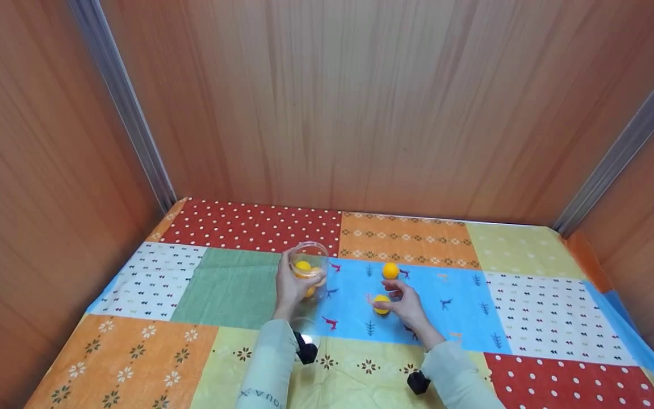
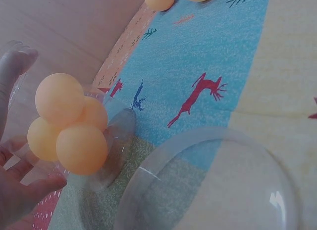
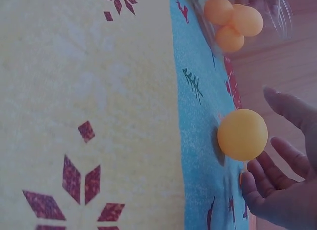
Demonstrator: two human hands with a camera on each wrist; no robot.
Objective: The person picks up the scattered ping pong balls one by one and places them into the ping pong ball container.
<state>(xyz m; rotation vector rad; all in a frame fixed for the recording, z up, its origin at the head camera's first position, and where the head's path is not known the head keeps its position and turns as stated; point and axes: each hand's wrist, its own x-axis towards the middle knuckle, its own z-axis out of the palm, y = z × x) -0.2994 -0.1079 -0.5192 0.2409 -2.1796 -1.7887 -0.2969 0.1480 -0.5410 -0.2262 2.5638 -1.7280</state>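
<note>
My left hand (image 1: 292, 286) grips a clear plastic jar (image 1: 311, 250) round its side, with several yellow-orange ping-pong balls (image 2: 81, 150) inside it. To the right, my right hand (image 1: 408, 307) reaches to a single ping-pong ball (image 1: 381, 304) lying on the blue patch of cloth. In the right wrist view the thumb stands apart from this ball (image 3: 242, 135), and the other fingers are spread close beside it; whether they touch it I cannot tell. Just beyond that hand lies another ping-pong ball (image 1: 390, 271).
A round, clear plastic lid-like piece (image 2: 210, 136) lies on the cloth near the left wrist. The patchwork tablecloth (image 1: 242, 284) covers the table. Wood-grain panels (image 1: 361, 113) enclose the back and both sides, joined by metal corner posts (image 1: 125, 102).
</note>
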